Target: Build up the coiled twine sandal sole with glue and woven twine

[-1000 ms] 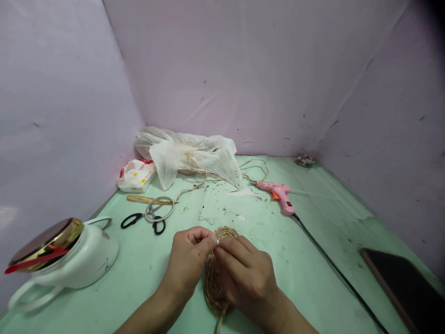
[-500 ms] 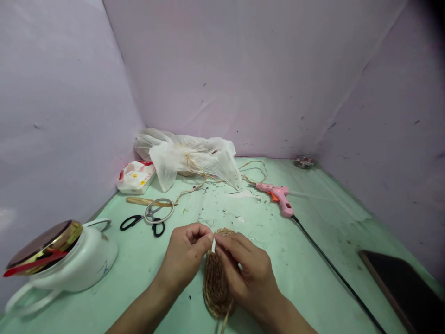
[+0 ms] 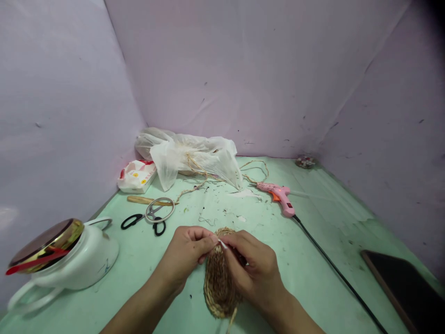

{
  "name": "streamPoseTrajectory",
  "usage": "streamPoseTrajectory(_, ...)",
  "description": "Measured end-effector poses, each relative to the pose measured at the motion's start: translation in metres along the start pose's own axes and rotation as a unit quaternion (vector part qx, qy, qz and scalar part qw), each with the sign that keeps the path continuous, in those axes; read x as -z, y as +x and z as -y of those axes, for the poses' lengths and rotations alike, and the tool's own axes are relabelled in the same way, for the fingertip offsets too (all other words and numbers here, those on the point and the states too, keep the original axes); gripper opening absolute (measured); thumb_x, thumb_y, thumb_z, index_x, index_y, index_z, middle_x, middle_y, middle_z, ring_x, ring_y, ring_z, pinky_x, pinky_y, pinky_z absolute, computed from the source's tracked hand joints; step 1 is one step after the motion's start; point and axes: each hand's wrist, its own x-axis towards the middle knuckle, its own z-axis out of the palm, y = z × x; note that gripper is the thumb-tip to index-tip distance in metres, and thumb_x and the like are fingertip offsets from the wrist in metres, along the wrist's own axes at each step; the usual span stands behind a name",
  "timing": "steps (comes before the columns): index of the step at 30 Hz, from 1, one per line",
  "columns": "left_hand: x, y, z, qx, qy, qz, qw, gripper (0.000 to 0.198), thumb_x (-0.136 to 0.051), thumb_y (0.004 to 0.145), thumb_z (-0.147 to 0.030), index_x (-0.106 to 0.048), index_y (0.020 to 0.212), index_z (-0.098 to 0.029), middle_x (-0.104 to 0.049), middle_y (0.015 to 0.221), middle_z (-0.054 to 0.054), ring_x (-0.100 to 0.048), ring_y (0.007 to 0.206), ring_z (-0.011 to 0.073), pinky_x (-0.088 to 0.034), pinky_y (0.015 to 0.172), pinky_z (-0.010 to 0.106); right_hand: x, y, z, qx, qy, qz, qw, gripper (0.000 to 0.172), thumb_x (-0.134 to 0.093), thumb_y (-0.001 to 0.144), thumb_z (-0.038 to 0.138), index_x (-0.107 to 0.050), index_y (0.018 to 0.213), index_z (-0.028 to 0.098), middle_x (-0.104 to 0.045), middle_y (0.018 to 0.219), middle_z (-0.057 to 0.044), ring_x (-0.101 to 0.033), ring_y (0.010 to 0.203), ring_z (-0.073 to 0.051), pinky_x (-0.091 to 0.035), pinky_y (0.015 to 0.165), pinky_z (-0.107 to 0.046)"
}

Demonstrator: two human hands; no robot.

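A braided, straw-like oval piece (image 3: 217,290) lies on the table, brown inside with a paler border. A loose strand hangs from its near end. Over its far part, my left hand (image 3: 193,253) is closed in a pinch of thumb and forefinger. Meeting it fingertip to fingertip, my right hand (image 3: 255,264) is closed in a pinch too and covers the oval's right side. Between the two pinches shows a small white strip (image 3: 222,244); its material is too small to tell.
Scissors (image 3: 158,226), a metal ring (image 3: 148,213) and a wooden stick (image 3: 137,200) lie at left, beyond a white lidded pot (image 3: 93,260). A plastic bag (image 3: 194,144) and small box (image 3: 137,178) sit behind. At right are a pink glue gun (image 3: 285,205) and dark tablet-like object (image 3: 403,287).
Both hands have shifted slightly right, staying fingertip to fingertip. The white strip has turned from nearly upright to slanting. The braided oval has turned a little, showing more of its pale border.
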Motion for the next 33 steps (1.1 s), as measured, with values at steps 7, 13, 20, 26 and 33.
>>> streamPoseTrajectory(7, 0.001, -0.005, -0.005, -0.117, 0.149, -0.027, 0.982, 0.013, -0.063, 0.066, -0.025, -0.064, 0.073, -0.014, -0.060, 0.065, 0.001, -0.051, 0.062, 0.0124, -0.039, 0.060, 0.024, -0.001, 0.006, 0.004, -0.295, 0.146, -0.003, 0.944, 0.010, -0.059, 0.072, 0.022, -0.066, 0.069, 0.016, -0.064, 0.067, -0.003, -0.056, 0.059, -0.013, -0.044, 0.055, -0.024)
streamPoseTrajectory(13, 0.002, -0.009, -0.003, -0.236, 0.341, -0.052, 0.908, 0.013, -0.052, 0.073, -0.016, -0.056, 0.061, -0.017, -0.058, 0.062, 0.000, -0.052, 0.065, 0.0151, -0.038, 0.065, 0.028, 0.002, 0.012, 0.008, -0.415, 0.283, 0.045, 0.863, 0.011, -0.067, 0.061, 0.024, -0.065, 0.062, 0.013, -0.051, 0.048, 0.004, -0.039, 0.040, -0.004, -0.030, 0.038, -0.016)
streamPoseTrajectory(20, 0.008, -0.010, -0.007, -0.349, 0.361, 0.026, 0.864, 0.017, -0.039, 0.078, -0.010, -0.046, 0.065, -0.019, -0.051, 0.065, 0.000, -0.048, 0.065, 0.0144, -0.038, 0.069, 0.030, 0.008, 0.016, -0.001, -0.510, 0.489, 0.105, 0.700, 0.025, -0.059, 0.068, 0.034, -0.065, 0.064, 0.010, -0.060, 0.052, -0.004, -0.048, 0.035, -0.005, -0.013, 0.028, -0.013)
streamPoseTrajectory(26, 0.009, -0.012, -0.007, -0.390, 0.384, 0.055, 0.835, 0.017, -0.036, 0.076, -0.006, -0.042, 0.067, -0.020, -0.049, 0.064, 0.000, -0.046, 0.065, 0.0152, -0.037, 0.076, 0.033, 0.009, 0.011, -0.009, -0.545, 0.541, 0.223, 0.601, 0.019, -0.065, 0.061, 0.025, -0.060, 0.054, 0.008, -0.053, 0.042, 0.002, -0.033, 0.027, 0.001, -0.007, 0.027, -0.012)
streamPoseTrajectory(33, 0.005, -0.012, -0.005, -0.300, 0.366, -0.016, 0.881, 0.013, -0.043, 0.069, -0.010, -0.043, 0.059, -0.019, -0.049, 0.060, -0.001, -0.046, 0.063, 0.0155, -0.036, 0.069, 0.030, 0.005, 0.011, 0.005, -0.364, 0.206, 0.145, 0.897, 0.019, -0.060, 0.065, 0.023, -0.050, 0.050, 0.016, -0.041, 0.043, 0.006, -0.033, 0.040, -0.005, -0.025, 0.038, -0.017)
